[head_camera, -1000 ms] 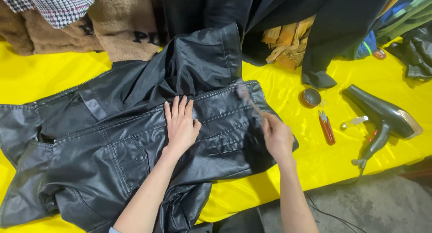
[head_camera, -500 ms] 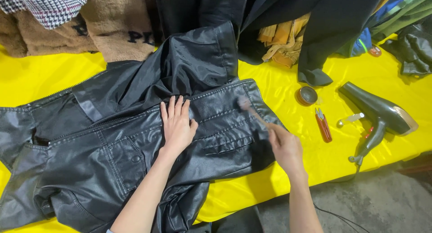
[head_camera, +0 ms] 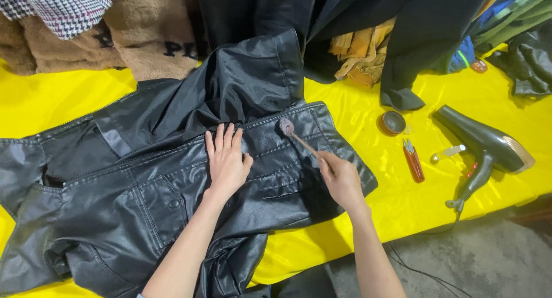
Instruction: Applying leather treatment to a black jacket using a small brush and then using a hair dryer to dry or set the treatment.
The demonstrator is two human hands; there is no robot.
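A black leather jacket (head_camera: 144, 188) lies spread over a yellow-covered table (head_camera: 356, 114). My left hand (head_camera: 226, 160) rests flat on the jacket with its fingers apart, pressing the leather down near a seam. My right hand (head_camera: 339, 177) holds a thin stick with a small round dauber (head_camera: 286, 126) at its tip. The tip touches the jacket's hem panel just right of my left hand.
A small round tin (head_camera: 393, 123), a red-handled snipper (head_camera: 413, 160), a small white bottle (head_camera: 448, 154) and a dark hair dryer (head_camera: 483, 145) lie on the table to the right. Piled clothes (head_camera: 356, 56) and a brown fleece (head_camera: 144, 39) line the far edge. The floor (head_camera: 471, 258) shows at lower right.
My right hand has shifted down and right, and the dauber tip has slid a little along the hem panel. My left hand stays flat on the jacket.
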